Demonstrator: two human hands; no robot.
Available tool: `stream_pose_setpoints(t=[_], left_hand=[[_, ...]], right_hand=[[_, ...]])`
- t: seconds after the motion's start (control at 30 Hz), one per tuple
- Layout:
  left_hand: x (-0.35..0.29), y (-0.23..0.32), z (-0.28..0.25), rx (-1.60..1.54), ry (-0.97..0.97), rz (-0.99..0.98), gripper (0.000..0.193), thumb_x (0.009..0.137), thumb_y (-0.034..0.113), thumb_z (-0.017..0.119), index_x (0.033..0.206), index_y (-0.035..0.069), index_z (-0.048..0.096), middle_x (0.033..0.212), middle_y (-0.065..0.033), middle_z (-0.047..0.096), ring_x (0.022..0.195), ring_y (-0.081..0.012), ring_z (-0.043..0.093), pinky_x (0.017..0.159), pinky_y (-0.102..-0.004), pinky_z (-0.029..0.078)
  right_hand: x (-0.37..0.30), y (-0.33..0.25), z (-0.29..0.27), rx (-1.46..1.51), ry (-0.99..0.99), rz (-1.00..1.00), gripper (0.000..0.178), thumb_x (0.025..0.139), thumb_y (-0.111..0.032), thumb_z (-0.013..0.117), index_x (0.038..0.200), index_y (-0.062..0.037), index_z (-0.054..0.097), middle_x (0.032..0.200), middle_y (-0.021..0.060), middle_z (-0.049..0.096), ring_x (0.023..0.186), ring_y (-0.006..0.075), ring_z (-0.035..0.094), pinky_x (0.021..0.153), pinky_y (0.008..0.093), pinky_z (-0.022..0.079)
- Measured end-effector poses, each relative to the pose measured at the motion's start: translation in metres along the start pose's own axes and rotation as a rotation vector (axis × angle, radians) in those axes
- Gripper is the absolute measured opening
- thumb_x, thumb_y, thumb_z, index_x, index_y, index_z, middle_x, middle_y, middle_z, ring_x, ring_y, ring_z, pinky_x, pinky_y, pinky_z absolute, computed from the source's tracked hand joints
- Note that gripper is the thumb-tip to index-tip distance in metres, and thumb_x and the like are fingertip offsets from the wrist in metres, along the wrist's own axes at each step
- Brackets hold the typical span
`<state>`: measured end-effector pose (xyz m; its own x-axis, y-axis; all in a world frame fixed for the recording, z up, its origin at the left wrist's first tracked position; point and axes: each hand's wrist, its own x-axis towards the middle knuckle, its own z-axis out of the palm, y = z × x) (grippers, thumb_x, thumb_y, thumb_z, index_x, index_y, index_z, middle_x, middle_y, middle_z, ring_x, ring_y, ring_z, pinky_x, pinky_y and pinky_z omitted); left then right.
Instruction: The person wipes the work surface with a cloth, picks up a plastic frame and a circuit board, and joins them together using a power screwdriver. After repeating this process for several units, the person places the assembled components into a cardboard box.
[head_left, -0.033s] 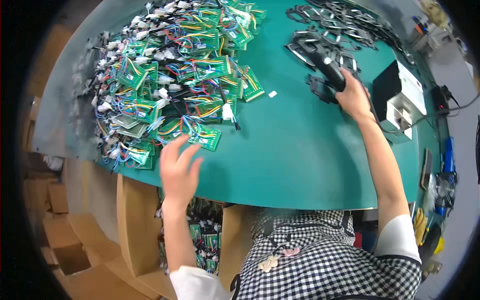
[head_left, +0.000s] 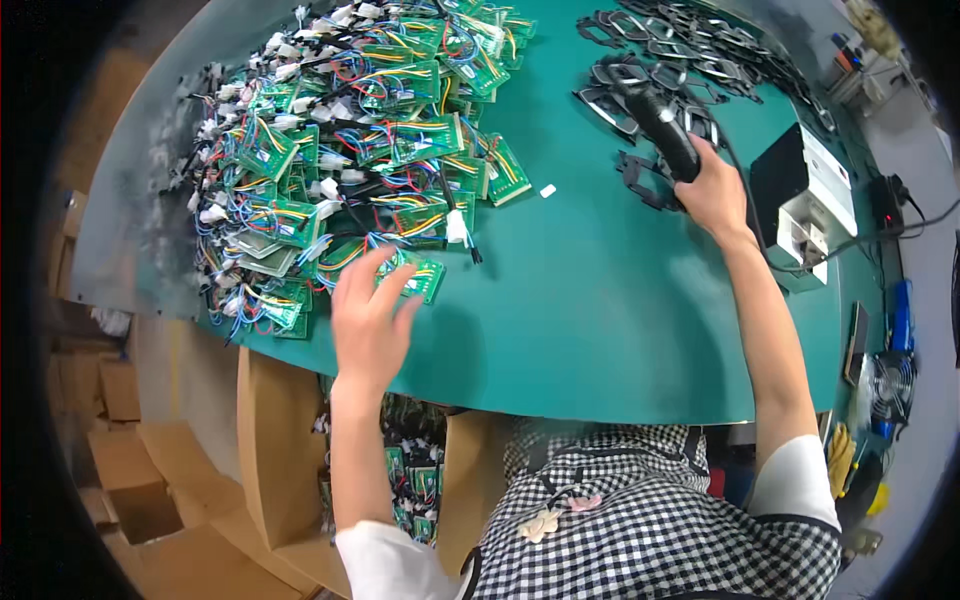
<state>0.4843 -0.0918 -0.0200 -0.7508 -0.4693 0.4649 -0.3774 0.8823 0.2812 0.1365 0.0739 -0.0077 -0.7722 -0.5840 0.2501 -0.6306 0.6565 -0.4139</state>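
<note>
My right hand (head_left: 716,190) is wrapped round the grip of a black electric screwdriver (head_left: 662,125). The tool slants up and left over several black plastic frames (head_left: 645,180) on the green table. Fingers spread, my left hand (head_left: 372,315) hovers at the near edge of the wired circuit boards. Closest to its fingertips lies a green circuit board (head_left: 424,278) with coloured wires; the hand partly covers it, and whether they touch I cannot tell. A large heap of similar circuit boards (head_left: 400,140), with wires and white connectors, spreads across the left of the table.
A black and white box-shaped device (head_left: 805,195) with a metal front stands to the right. More black frames (head_left: 710,45) lie at the back. A small white piece (head_left: 547,190) is on the green table (head_left: 560,320). Below, a cardboard box (head_left: 275,450) holds more boards.
My left hand has moved slightly right and up, closer to the near circuit board. My right hand has shifted slightly right and the screwdriver tilts a little differently, still in my grip.
</note>
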Motion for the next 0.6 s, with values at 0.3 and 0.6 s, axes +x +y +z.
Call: stream_pose_setpoints(t=[0.3,0.6], left_hand=[[0.049,-0.031,0.024,0.190,-0.057,0.014,0.046,0.064,0.000,0.069,0.107,0.004,0.052,0.107,-0.0114,0.056,0.106,-0.0291,0.051,0.099,-0.0438,0.033],[0.048,0.021,0.020,-0.195,0.050,-0.021,0.034,0.077,-0.006,0.051,0.110,-0.001,0.050,0.094,-0.0191,0.054,0.088,-0.0383,0.049,0.076,-0.0428,0.040]], right_hand=[[-0.088,0.008,-0.076,0.318,-0.262,-0.132,0.057,0.061,-0.012,0.070,0.114,0.0018,0.052,0.102,0.0237,0.060,0.094,0.0378,0.059,0.081,0.0378,0.048],[-0.148,0.017,-0.060,0.481,-0.547,0.105,0.055,0.064,-0.016,0.069,0.114,-0.0014,0.054,0.089,0.0221,0.062,0.082,0.0354,0.062,0.075,0.0397,0.048]])
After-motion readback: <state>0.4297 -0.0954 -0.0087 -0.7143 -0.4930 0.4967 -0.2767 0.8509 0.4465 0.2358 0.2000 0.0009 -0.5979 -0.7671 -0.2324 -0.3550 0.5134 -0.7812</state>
